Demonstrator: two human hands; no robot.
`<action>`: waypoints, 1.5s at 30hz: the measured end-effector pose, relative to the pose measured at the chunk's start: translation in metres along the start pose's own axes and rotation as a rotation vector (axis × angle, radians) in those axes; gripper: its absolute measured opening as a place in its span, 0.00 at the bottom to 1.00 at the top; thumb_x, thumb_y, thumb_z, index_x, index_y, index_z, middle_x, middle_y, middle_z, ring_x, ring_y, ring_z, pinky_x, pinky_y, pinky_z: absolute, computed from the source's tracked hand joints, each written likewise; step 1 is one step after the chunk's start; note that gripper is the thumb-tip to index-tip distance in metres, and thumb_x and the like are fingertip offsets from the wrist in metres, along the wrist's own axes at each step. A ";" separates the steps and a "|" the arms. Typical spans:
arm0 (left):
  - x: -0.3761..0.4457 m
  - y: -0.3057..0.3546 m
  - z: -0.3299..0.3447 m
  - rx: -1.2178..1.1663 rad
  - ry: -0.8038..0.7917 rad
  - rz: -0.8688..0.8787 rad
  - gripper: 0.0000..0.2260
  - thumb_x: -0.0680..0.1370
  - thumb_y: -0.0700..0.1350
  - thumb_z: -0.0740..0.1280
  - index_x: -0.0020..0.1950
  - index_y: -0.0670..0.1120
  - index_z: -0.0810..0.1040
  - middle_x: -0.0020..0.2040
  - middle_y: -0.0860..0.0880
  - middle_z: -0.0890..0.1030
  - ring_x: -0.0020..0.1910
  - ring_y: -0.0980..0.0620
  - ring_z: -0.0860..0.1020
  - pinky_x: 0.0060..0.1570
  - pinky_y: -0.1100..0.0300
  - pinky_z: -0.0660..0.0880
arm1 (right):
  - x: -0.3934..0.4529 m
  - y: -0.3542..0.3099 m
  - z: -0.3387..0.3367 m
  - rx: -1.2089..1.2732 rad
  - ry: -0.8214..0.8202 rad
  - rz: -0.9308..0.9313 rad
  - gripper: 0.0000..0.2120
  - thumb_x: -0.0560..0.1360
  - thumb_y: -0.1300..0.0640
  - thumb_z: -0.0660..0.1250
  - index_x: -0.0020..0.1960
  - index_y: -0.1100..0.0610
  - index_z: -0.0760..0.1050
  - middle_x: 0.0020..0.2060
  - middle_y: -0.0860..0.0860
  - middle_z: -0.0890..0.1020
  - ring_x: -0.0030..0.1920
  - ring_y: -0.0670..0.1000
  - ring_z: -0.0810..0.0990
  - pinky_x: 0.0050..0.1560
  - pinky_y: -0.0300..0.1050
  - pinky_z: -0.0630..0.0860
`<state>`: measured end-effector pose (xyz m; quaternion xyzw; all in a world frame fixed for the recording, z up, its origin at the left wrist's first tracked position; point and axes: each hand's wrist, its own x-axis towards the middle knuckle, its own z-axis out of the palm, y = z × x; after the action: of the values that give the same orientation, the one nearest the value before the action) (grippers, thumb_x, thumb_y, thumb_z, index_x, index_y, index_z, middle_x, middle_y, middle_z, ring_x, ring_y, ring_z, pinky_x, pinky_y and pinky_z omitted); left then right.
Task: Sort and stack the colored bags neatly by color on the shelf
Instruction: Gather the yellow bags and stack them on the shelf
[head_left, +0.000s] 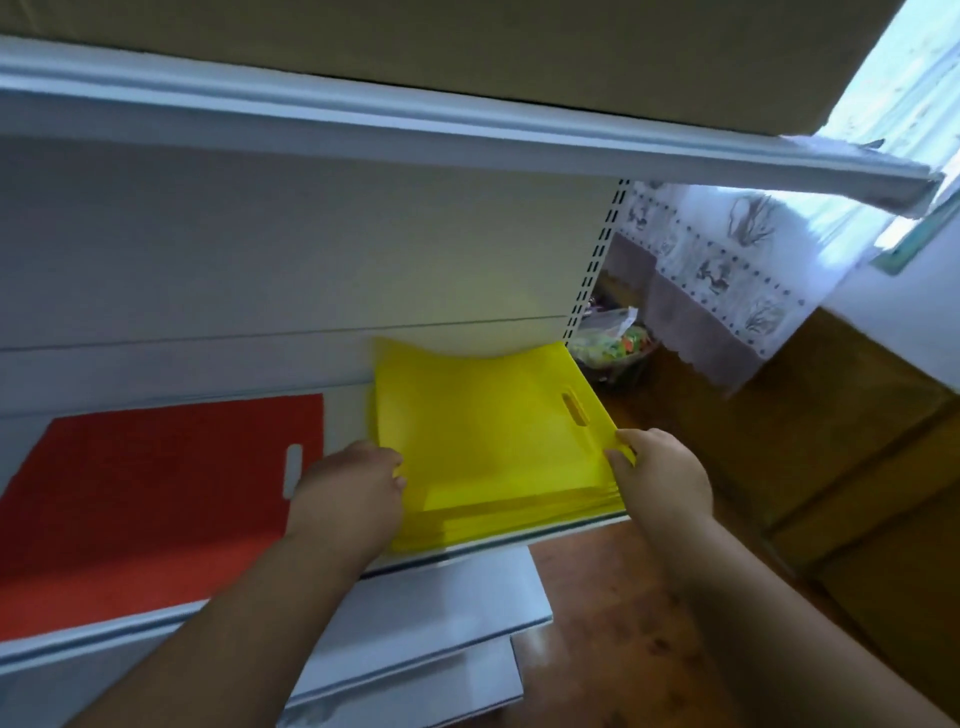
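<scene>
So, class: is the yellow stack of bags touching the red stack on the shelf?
Apart. The head view shows a strip of bare white shelf between the red stack and the yellow stack.

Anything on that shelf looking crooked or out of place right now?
The top yellow bag bows up at its far edge against the back panel instead of lying flat on its stack; both hands hold it. The red bags lie flat.
</scene>
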<state>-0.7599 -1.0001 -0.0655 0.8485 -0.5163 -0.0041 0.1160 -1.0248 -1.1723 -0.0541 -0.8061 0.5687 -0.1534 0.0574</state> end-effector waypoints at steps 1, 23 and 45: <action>0.001 0.006 0.005 0.018 0.005 -0.013 0.14 0.81 0.53 0.61 0.64 0.53 0.78 0.61 0.49 0.78 0.56 0.46 0.79 0.53 0.58 0.73 | 0.008 0.004 0.002 -0.005 -0.018 -0.016 0.18 0.80 0.47 0.63 0.66 0.52 0.76 0.56 0.50 0.79 0.53 0.55 0.79 0.44 0.47 0.73; -0.040 0.011 0.008 -0.011 0.142 0.009 0.10 0.71 0.49 0.75 0.52 0.50 0.83 0.43 0.48 0.78 0.35 0.45 0.80 0.34 0.56 0.75 | -0.011 -0.055 0.007 0.083 -0.191 -0.359 0.20 0.80 0.44 0.60 0.69 0.50 0.72 0.60 0.50 0.75 0.53 0.54 0.79 0.46 0.48 0.77; -0.401 -0.351 -0.140 -0.058 0.385 -0.804 0.15 0.78 0.56 0.65 0.66 0.60 0.74 0.48 0.61 0.77 0.39 0.60 0.77 0.37 0.64 0.75 | -0.302 -0.538 0.048 0.595 -0.382 -1.132 0.23 0.79 0.46 0.63 0.73 0.47 0.67 0.54 0.44 0.75 0.47 0.45 0.74 0.47 0.42 0.69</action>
<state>-0.6223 -0.4670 -0.0455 0.9634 -0.1142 0.0948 0.2233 -0.6182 -0.7074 -0.0114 -0.9430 -0.0287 -0.1648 0.2877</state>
